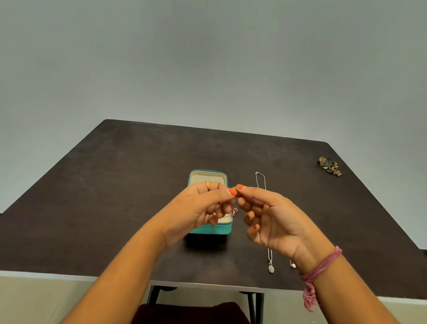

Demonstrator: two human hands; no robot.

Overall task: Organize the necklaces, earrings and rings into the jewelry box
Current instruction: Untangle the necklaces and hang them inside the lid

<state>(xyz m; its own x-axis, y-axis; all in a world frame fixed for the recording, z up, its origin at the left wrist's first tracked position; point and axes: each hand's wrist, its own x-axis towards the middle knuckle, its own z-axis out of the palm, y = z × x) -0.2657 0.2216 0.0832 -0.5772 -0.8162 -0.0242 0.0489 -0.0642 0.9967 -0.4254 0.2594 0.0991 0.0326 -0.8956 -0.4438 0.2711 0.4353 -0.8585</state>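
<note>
One jewelry box (210, 230), one silver necklace (269, 257), two hands.

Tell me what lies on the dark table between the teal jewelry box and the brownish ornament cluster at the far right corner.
In the head view, a thin silver chain necklace lies between them.

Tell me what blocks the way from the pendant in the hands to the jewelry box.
Nothing visible does. The pendant hangs between the left hand and right hand, right over the open jewelry box.
</note>
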